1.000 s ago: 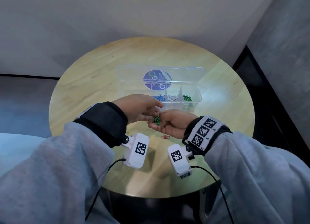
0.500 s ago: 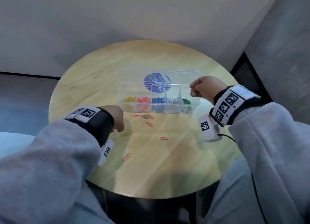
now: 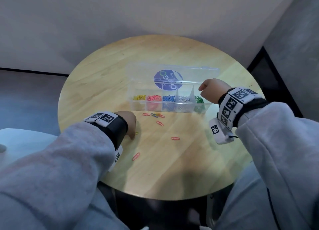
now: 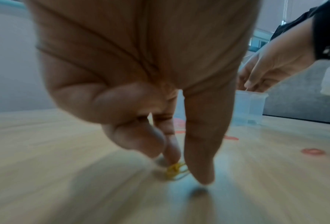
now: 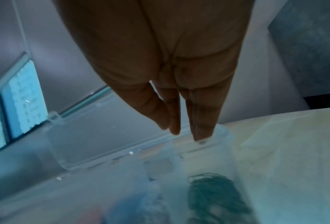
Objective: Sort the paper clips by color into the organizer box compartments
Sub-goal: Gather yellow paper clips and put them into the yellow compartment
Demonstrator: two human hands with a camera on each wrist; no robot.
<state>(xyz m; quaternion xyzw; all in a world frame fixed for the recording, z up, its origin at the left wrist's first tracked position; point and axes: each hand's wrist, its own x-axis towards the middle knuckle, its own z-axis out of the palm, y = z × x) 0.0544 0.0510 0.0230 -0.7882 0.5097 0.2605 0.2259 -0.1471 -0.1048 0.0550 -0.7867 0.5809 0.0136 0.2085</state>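
Note:
A clear organizer box (image 3: 208, 104) stands open on the round wooden table (image 3: 172, 169), with yellow, pink, blue, white and green paper clips in separate compartments. My right hand (image 3: 201, 89) hovers over the green compartment (image 3: 199, 99) at the right end. Its fingers (image 5: 202, 125) point straight down with nothing between them, above the green clips (image 5: 214, 195). My left hand (image 3: 133, 136) is down on the table, left of the box. Its thumb and fingers (image 4: 171, 150) pinch a yellow paper clip (image 4: 174, 170) (image 3: 136, 133) that still lies on the wood.
Loose pink clips lie on the table: one (image 3: 146, 114) near the box, one (image 3: 160, 123) below it, one (image 3: 175, 138) at mid-table, one (image 3: 136, 156) nearer me. A small tangle of blue and yellow clips (image 3: 155, 115) sits by the box front. The lid (image 3: 189, 71) lies open behind.
A second ago both hands met at mid-table over green clips. The right hand has since gone to the green compartment; the left has dropped onto the yellow clip.

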